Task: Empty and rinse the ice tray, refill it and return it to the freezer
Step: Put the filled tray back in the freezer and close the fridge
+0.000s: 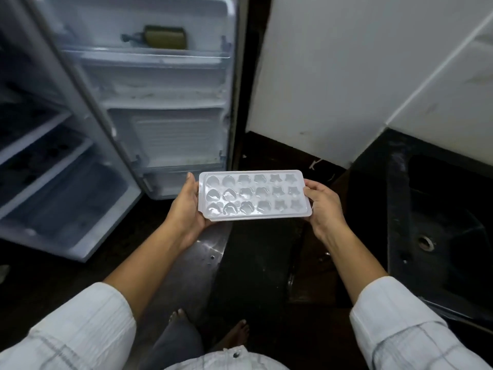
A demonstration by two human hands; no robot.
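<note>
Ice tray (254, 194) gripped by left hand (186, 206), right hand (324, 209); dark floor (256, 263), fridge (165, 134) open.

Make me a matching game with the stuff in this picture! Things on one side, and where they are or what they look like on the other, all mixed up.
Things:
1. ice tray
2. bottle
3. sink
4. fridge door

Places and looks:
A. black, on the right
B. swung open
C. held by the left hand and right hand
D. lying on the top door shelf

Pairs: 1-C, 2-D, 3-A, 4-B
</note>
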